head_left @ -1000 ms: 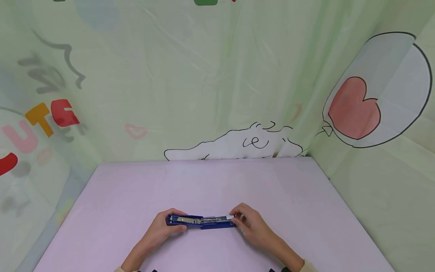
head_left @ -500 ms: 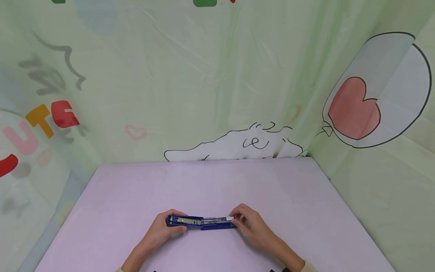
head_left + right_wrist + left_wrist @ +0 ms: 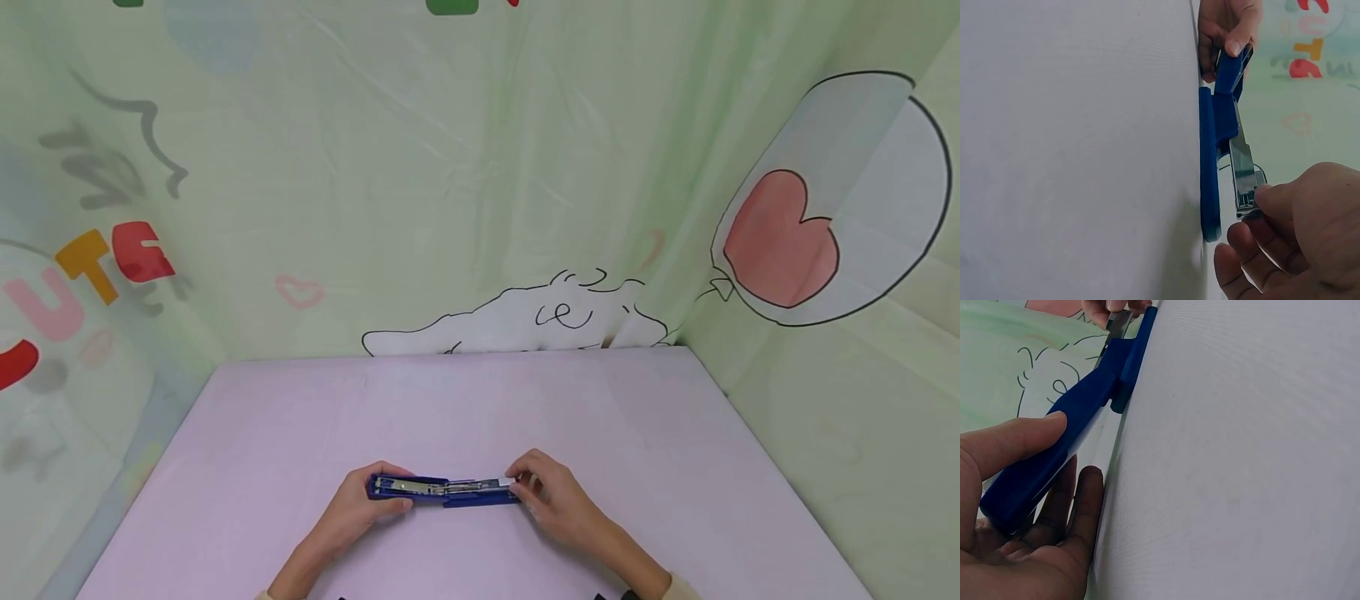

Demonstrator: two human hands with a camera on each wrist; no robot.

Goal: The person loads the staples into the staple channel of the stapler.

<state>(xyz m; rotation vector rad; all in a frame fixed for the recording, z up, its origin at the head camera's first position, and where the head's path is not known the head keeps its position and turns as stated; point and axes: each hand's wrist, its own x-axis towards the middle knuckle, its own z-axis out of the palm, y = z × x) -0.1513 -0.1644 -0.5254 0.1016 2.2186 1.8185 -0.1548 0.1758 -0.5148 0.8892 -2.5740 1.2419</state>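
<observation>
From the head camera I see a blue stapler [image 3: 444, 489] lying opened out flat on the lilac tabletop [image 3: 465, 400], near its front edge, with my left hand [image 3: 360, 504] wrapped round its left end and my right hand [image 3: 551, 496] at its right end. On the left wrist camera, my thumb lies along the blue handle [image 3: 1066, 437] and the fingers curl underneath. On the right wrist camera, my fingertips [image 3: 1266, 197] pinch the end of the metal staple rail [image 3: 1242, 165], which stands raised off the blue base [image 3: 1209, 181].
</observation>
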